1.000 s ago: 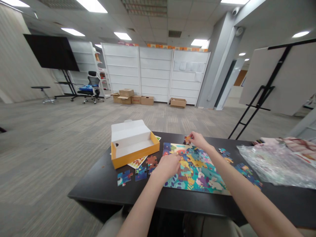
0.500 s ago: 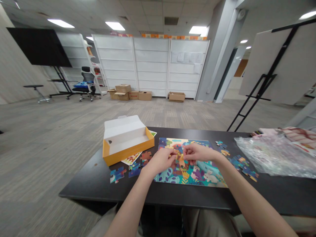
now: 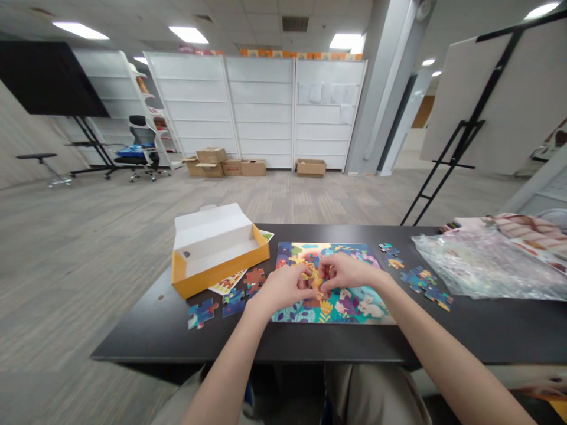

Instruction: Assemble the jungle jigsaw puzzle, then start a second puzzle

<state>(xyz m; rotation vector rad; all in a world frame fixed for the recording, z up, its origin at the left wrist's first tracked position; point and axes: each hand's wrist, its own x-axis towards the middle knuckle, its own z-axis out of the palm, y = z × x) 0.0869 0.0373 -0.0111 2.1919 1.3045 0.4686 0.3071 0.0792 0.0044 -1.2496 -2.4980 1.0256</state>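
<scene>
A colourful jigsaw puzzle [image 3: 372, 307] lies flat on the dark table, with animals and plants printed on it. Over its middle, my left hand [image 3: 287, 284] and my right hand [image 3: 348, 271] face each other with fingertips close together. Between them is a yellow-orange puzzle piece [image 3: 316, 282]; the fingers of both hands are bent in a pinch at its sides. The fingers partly cover the piece, so its outline is not clear. Loose puzzle pieces [image 3: 202, 313] lie left of my left forearm, and more pieces [image 3: 427, 286] lie right of the puzzle.
An open yellow box [image 3: 221, 274] with a white inside stands at the table's left, on printed sheets [image 3: 228, 283]. Crumpled clear plastic [image 3: 487, 265] covers the right side beside striped cloth [image 3: 527, 227]. The dark table [image 3: 146, 330] ends close to my lap.
The head view has shifted slightly, so the scene sits a little more to the left. Both hands stay over the puzzle's middle, the fingertips now slightly closer around the yellow-orange piece.
</scene>
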